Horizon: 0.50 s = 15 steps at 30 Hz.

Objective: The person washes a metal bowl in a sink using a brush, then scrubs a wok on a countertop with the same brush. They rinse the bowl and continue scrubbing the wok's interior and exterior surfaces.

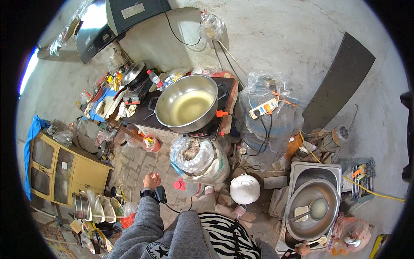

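Observation:
My left hand [151, 180] is held out over the brick floor, palm partly up, with nothing in it and its fingers loosely curled apart. A large clear plastic bottle [193, 188] with a red cap is nearest to it. At the lower right, my right hand [303, 248] is closed around the handle of a pale spoon [318, 241] at the near edge of the steel sink [293, 171]. Inside the sink sits a wide metal basin [292, 207], holding a metal ladle [319, 208] with cloudy liquid and a small whitish rectangular piece [300, 212].
A big steel pot [168, 118] of yellowish liquid stands on an induction cooker [210, 131]. Below are a lined sack [216, 162] and a white lidded pot [245, 188]. Cables hang from a power strip [263, 108]. A cream cabinet [85, 176] stands left; a plastic bag [351, 230] lies beside the sink.

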{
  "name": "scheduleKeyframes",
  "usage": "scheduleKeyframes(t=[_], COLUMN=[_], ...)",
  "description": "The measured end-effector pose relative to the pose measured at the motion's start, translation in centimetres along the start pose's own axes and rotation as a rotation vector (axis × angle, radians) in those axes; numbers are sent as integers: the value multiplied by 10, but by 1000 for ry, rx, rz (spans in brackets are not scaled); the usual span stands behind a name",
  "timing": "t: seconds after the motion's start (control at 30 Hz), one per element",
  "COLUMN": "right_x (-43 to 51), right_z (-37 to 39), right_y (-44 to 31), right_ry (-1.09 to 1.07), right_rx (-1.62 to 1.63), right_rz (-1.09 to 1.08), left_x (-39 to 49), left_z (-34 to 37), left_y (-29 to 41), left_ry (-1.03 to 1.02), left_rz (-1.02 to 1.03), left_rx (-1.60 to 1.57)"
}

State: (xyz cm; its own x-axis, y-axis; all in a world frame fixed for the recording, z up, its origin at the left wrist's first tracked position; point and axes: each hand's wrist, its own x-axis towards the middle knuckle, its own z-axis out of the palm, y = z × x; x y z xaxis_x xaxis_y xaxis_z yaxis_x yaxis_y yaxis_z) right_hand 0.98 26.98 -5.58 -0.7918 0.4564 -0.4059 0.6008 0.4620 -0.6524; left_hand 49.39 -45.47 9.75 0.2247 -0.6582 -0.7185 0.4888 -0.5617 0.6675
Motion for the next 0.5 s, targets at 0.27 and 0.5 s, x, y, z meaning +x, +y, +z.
scheduleKeyframes(t=[0.27,0.5], right_x=[52,22], right_z=[17,15], right_y=[76,40], right_ry=[-66,-39], right_rx=[116,150], right_rz=[56,80], left_x=[6,5], left_z=[24,15], left_y=[6,-2], left_ry=[-85,-11], left_rz=[-17,-5], left_rx=[33,52])
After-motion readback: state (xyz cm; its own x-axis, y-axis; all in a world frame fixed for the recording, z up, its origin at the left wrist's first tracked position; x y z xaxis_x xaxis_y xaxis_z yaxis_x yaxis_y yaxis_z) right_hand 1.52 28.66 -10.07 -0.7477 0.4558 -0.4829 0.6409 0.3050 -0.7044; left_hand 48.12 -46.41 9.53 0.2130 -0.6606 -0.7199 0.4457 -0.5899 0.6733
